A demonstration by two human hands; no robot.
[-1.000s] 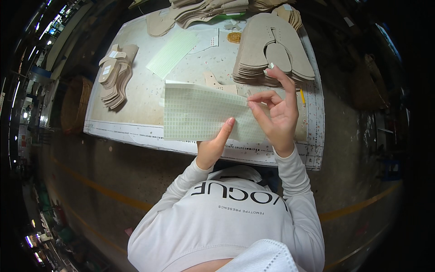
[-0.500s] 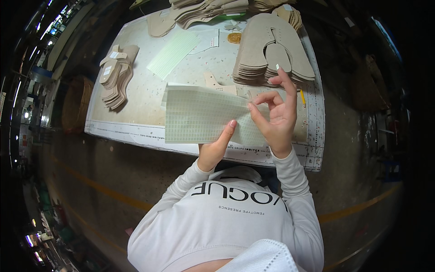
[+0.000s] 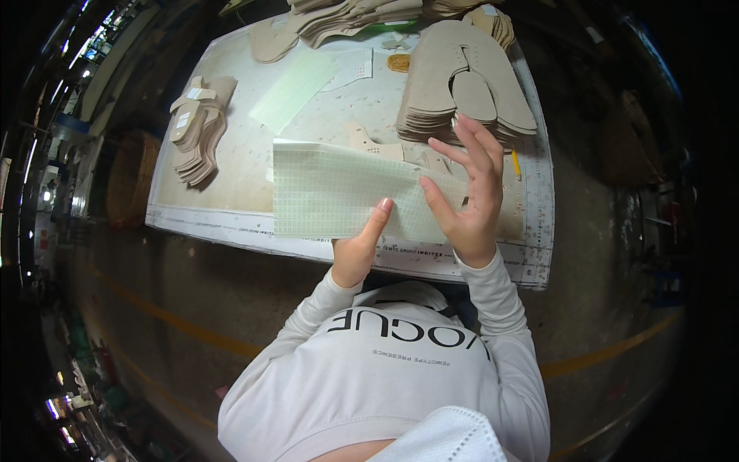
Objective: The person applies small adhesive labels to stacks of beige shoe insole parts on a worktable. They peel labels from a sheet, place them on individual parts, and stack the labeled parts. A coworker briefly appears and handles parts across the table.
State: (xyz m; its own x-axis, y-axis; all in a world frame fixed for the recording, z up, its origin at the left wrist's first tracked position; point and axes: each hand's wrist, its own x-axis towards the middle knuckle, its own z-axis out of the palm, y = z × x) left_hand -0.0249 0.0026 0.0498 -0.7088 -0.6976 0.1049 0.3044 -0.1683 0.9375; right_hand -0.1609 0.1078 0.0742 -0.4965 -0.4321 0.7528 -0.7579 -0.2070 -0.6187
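Note:
My left hand (image 3: 358, 250) grips a pale green sheet of small stickers (image 3: 331, 192) from below, its thumb lying on top. The sheet is held above the table's front part, ruled in a fine grid, with its right end bent. At that right end is my right hand (image 3: 477, 204), open, with fingers raised and the thumb apart from them near the sheet's upper edge. Nothing can be made out between its fingers. Behind the sheet lies a beige cut piece with small holes (image 3: 373, 146), partly covered.
Stacks of beige shoe-part pieces stand at the right (image 3: 427, 81), left (image 3: 202, 138) and back (image 3: 346, 23) of the white-covered table (image 3: 239, 85). Another pale green sheet (image 3: 292, 92), a roll of amber tape or bands (image 3: 398, 63) and a yellow pencil-like stick (image 3: 516, 165) lie there too.
My right thumb and forefinger have parted from a near pinch, and the fingers have spread upward. The sheet and my left hand have shifted slightly left and up.

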